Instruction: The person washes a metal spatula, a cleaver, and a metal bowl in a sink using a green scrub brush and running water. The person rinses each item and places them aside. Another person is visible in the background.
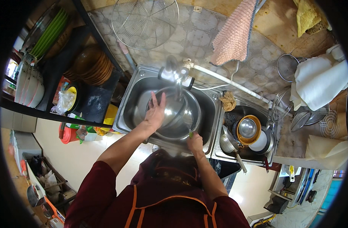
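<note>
A large round metal basin [176, 134] sits in the left bay of a stainless-steel sink [211, 122], under the faucet [178, 81]. A smaller metal bowl or lid [174, 109] appears inside it, partly blurred. My left hand [155, 115] is over the basin's left side with fingers spread; whether it touches the metal inside cannot be told. My right hand [195, 141], at the basin's front right rim, is closed around the green handle [190, 133] of a utensil. The utensil's blurred head points into the basin.
The right sink bay holds stacked bowls [249, 139], a long-handled ladle [228, 142] and a pan. A crumpled brown scrubber [228, 101] lies on the divider. A black shelf [97, 97] with dishes stands left. A wire strainer [145, 22] and pink cloth [233, 34] are behind the sink.
</note>
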A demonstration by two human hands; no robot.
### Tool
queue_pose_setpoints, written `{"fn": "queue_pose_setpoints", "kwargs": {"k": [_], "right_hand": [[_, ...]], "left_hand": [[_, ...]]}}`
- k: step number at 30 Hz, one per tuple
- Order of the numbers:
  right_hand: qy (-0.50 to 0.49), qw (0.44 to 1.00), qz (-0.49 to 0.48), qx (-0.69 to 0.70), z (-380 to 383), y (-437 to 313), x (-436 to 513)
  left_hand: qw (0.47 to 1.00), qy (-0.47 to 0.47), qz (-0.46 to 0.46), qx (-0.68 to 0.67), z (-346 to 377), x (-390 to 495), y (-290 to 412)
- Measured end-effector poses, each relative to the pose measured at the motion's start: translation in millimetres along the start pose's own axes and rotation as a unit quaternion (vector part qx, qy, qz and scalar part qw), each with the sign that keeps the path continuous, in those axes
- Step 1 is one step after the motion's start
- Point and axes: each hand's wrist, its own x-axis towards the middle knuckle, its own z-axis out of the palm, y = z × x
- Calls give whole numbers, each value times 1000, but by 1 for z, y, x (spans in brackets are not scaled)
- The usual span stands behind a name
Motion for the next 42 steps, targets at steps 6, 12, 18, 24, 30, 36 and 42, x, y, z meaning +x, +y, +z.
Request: {"fn": "queue_pose_setpoints", "kwargs": {"k": [6, 12, 18, 24, 30, 36, 42], "right_hand": [[-47, 997, -9, -61, -4, -17, 13], [-15, 986, -21, -164, -17, -21, 21], [-58, 989, 35, -128, -16, -17, 43], [28, 982, 7, -188, -29, -21, 37], [90, 969, -23, -229, -68, -24, 18], [122, 986, -71, -88, -84, -8, 2], [57, 989, 74, 117, -84, -2, -18]], "left_hand": [[1000, 10, -18, -10, -25, -26, -16], [985, 60, -108, -118, -51, -58, -51], [938, 209, -143, -237, -38, -95, -87], [898, 233, -129, -351, -37, -130, -100], [865, 248, -154, -408, -37, -139, -107], [893, 204, -127, -379, -29, -119, -107], [928, 140, -112, -326, -5, -55, -66]]}}
